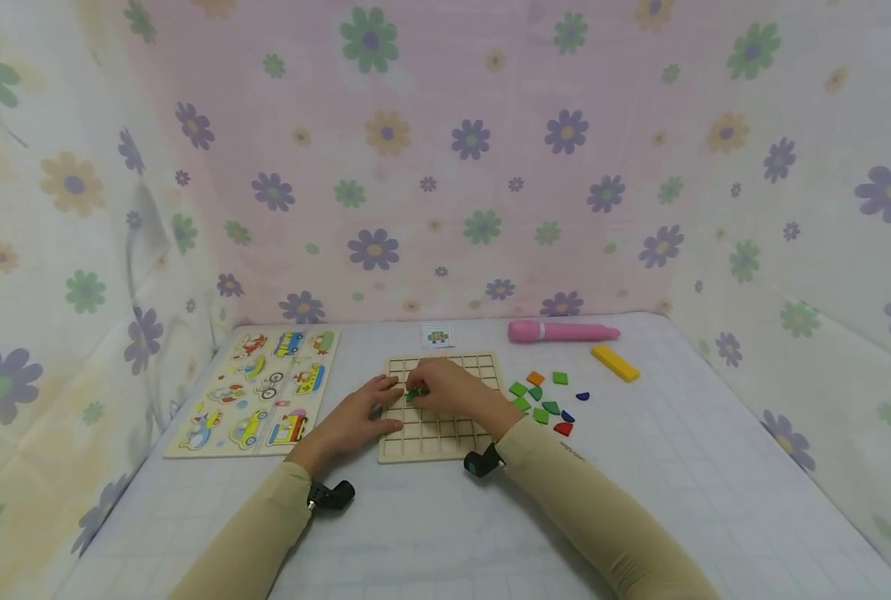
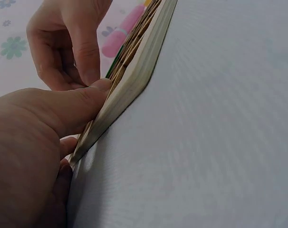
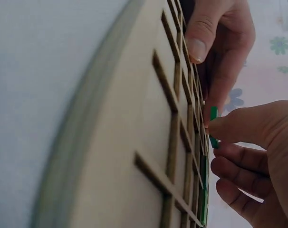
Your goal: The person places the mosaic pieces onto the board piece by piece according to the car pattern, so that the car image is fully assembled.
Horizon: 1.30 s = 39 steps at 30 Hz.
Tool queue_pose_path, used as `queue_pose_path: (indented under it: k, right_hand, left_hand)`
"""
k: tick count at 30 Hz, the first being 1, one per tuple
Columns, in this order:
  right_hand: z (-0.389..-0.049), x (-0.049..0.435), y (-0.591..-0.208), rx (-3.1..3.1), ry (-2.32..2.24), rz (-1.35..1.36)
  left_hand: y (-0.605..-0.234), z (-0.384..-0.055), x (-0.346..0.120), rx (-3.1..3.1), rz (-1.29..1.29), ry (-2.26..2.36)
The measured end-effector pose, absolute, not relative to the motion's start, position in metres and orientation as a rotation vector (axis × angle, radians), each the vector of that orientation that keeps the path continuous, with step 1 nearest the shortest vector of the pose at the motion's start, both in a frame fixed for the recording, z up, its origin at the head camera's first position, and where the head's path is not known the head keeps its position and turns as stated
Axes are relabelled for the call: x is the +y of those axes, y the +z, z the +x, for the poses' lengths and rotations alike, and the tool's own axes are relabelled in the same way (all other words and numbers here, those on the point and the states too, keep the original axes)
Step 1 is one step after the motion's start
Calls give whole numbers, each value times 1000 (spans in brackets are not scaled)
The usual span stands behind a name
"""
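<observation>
My right hand (image 1: 453, 387) is over the upper left of a wooden grid board (image 1: 422, 457). Between thumb and fingers it pinches a small green tile (image 3: 214, 113), which stands on edge in the right wrist view. Further along the grid, more green (image 3: 204, 194) shows low against the board in that view. My left hand (image 1: 351, 417) rests at the board's left edge, fingers extended and thumb tip touching the border. In the left wrist view its thumb (image 2: 82, 102) lies along the edge, close to the right hand's fingertips.
Right of the board lie loose pieces, including an orange tile (image 1: 535, 378), green tiles (image 1: 540, 415) and a red piece (image 1: 563, 429). A turtle picture card (image 1: 437, 336) lies behind. Further right are a pink pen-shaped object (image 1: 573, 332) and a yellow block (image 1: 615, 363). A vehicle puzzle (image 1: 220, 433) lies left.
</observation>
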State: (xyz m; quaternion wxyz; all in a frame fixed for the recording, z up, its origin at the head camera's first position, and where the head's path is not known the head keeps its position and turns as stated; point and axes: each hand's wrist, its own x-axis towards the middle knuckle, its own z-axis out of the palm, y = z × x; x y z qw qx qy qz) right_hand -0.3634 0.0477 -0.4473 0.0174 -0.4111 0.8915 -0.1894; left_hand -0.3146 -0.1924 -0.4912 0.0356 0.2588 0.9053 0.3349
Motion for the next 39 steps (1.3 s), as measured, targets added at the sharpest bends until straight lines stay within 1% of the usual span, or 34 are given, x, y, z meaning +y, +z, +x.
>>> queue_pose_path:
  k: [12,19,24,30,39]
  right_hand:
    - [-361,49,-453,2774,-594,-1299]
    - [-354,63,-446,2793,-620,-1216]
    - [-352,92,-438,2825,-662,-1131]
    - [-353,141,-427,2869,-754,-1021]
    - [-361,205,-428,2970,-878,-767]
  left_hand:
    - [-489,-315,-190,2786,801,1013]
    - [-491,-316,-189,2776,790,996]
    - [-491,-316,-190,2800,785,978]
    - [-490,-314,-191,2795,773,967]
    - [-487,-311,-191,2812,802,974]
